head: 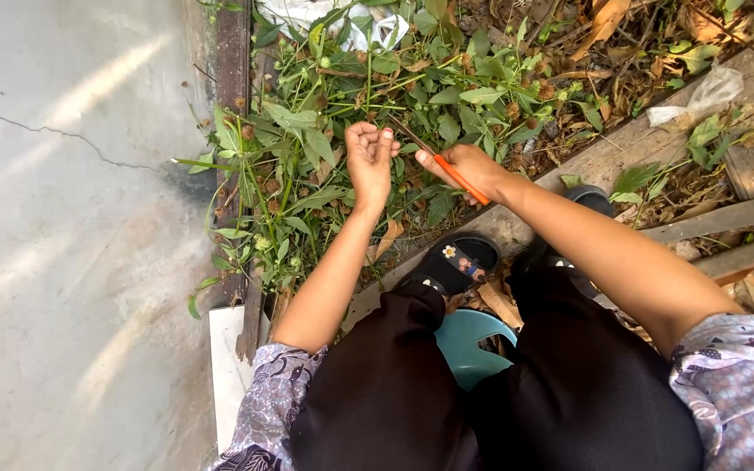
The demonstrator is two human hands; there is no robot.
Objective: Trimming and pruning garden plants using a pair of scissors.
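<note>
Over weeds (307, 174), left hand (369, 161) fisted, right hand (469, 166) gripping orange-handled tool (457, 176)

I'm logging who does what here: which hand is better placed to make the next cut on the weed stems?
Right, probably. The right hand holds the orange-handled cutter, its dark tip pointing toward the left hand, which is closed around green stems and so seems placed to hold them, not cut.

Orange handle (462, 180) is showing against green weeds (377, 96); black trousers (482, 392), grey-purple patterned sleeves (735, 366), a teal stool (473, 344) and black sandal (455, 262) with flower are showing.
</note>
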